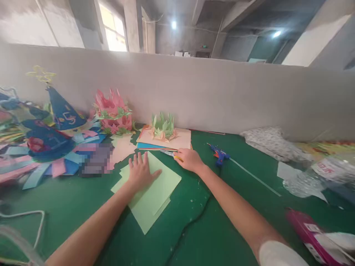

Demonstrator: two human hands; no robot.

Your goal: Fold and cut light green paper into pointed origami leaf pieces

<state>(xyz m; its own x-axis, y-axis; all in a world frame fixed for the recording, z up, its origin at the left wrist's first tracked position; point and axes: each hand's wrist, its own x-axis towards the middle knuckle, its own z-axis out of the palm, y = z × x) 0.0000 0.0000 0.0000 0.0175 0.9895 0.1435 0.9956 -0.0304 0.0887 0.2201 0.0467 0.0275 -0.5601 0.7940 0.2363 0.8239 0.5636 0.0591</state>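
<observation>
My left hand (139, 173) lies flat with fingers spread on light green paper sheets (163, 177), which overlap at an angle on the green table. Beyond the sheets, my right hand (189, 159) is closed around the yellow handle of what look like scissors (167, 152). Their grey blades point left, just in front of a stack of coloured paper (183, 136). A green paper crown with peach flowers (163, 127) stands on that stack. To the right of my right hand lies a blue glue gun (220, 155) with a clear glue stick (255, 176) behind it.
At the left are blue cone hats (62, 111) among paper strips, and a pink paper crown (113, 111). Plastic bottles (305, 183), a patterned cloth (264, 142) and a magenta case (310, 232) lie right. A dark cord (185, 229) crosses the table; a grey partition (216, 92) rises behind.
</observation>
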